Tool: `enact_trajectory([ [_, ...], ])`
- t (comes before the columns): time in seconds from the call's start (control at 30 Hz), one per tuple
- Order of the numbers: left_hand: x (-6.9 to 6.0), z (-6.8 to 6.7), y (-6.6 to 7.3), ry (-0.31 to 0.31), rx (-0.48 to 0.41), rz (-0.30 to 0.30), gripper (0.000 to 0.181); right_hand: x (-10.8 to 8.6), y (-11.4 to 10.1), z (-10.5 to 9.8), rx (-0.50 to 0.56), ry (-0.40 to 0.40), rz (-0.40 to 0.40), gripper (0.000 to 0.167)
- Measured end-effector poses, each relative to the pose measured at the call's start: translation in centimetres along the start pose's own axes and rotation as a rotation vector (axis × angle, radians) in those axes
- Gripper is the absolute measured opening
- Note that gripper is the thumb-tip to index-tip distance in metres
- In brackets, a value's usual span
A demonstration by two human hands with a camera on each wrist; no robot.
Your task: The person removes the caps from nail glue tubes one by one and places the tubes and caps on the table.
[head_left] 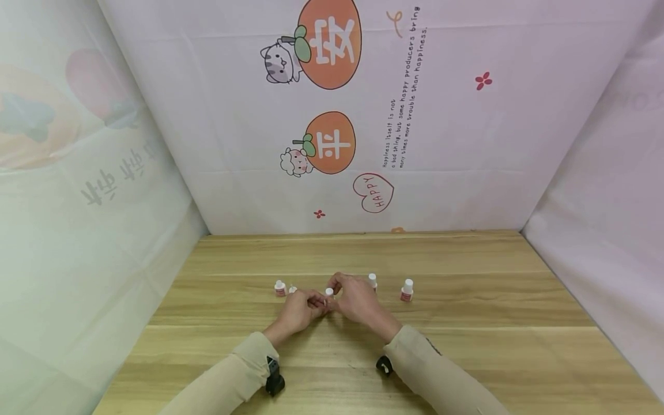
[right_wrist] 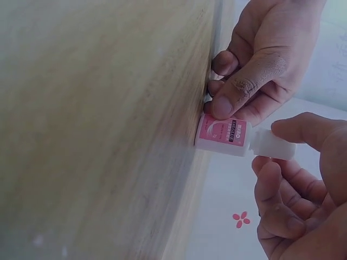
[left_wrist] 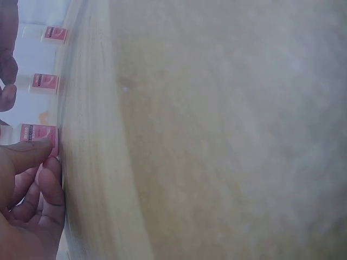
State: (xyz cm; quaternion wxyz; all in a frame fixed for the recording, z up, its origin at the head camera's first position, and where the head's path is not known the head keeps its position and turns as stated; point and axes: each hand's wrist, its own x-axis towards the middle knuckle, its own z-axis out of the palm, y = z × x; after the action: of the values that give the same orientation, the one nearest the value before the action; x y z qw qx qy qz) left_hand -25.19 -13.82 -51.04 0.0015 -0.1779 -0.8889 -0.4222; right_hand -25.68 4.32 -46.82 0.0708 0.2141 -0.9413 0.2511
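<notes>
A small white bottle with a pink label (right_wrist: 223, 131) and a white cap (right_wrist: 275, 145) stands upright on the table between my two hands. My left hand (head_left: 301, 310) holds it low down, its thumb (left_wrist: 32, 154) against the label. The right hand (head_left: 358, 298) has its thumb and a finger around the cap, pinching it, as the right wrist view shows. Just behind my left hand is another bottle (head_left: 293, 289), mostly hidden, with a thin tip sticking up. To its left stands a capped bottle (head_left: 280, 289).
Right of my right hand stand two similar bottles, one partly hidden (head_left: 372, 280) and one in full view (head_left: 407, 290). The wooden table (head_left: 467, 357) meets a printed white cloth (head_left: 441, 190) at its back edge. More white cloth hangs at both sides.
</notes>
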Motion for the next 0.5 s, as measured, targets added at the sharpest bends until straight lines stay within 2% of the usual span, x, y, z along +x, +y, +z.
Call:
enact_trajectory([
  [0.5,0.03,-0.01,0.22,-0.008,-0.001,-0.006,0.005,-0.04,-0.02,-0.15,0.016,-0.008,0.007,0.019],
])
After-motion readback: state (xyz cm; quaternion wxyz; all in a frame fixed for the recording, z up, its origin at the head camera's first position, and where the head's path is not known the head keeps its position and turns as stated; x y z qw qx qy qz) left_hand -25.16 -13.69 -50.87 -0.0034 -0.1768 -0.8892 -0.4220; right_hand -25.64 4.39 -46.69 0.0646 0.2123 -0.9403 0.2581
